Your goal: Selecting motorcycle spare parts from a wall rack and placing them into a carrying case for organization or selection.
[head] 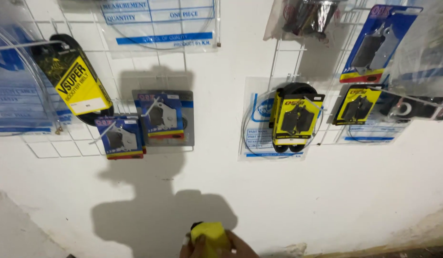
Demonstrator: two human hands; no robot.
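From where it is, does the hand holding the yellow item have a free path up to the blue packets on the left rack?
Probably yes: the hand grips a yellow item low down, and only bare wall lies between it and the blue packets.

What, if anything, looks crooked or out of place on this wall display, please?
The black belt in its yellow sleeve hangs tilted on the left wire rack, not straight. The blue blister pack beside it also sits askew. A hand holds a yellow packet below.
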